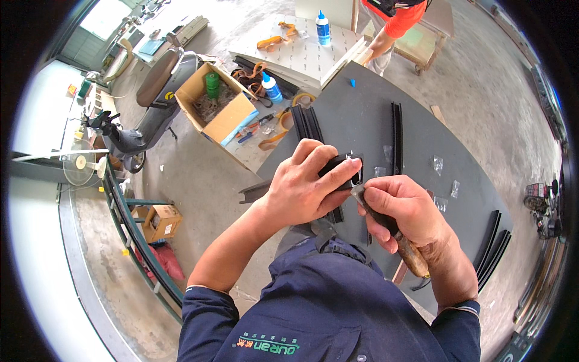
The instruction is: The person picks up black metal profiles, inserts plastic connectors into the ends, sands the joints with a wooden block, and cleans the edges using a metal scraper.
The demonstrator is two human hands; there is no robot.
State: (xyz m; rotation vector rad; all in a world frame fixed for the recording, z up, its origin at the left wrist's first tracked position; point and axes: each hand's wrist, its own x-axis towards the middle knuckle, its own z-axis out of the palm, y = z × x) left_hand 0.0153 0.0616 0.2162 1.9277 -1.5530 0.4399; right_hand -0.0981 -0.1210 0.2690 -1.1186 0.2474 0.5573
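In my left hand [307,187] is a strip [330,166]; just beside it, in my right hand [403,208], a tool [412,256]. Both are above the worktop [365,114]. Ahead on it lies a pair of strips [396,139], small plastic bags [437,163] to their right; another set of strips [494,253] lies near the right edge. Left of the worktop I have a cardboard box [234,122] with a spool [211,85] inside, a bottle [272,89] just right of it, and a scooter [160,84] on its left. A person [403,23] stands beyond the far end.

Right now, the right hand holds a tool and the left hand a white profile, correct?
Not quite: the head view shows the profile in the left hand is black, not white. The right hand does hold the tool.
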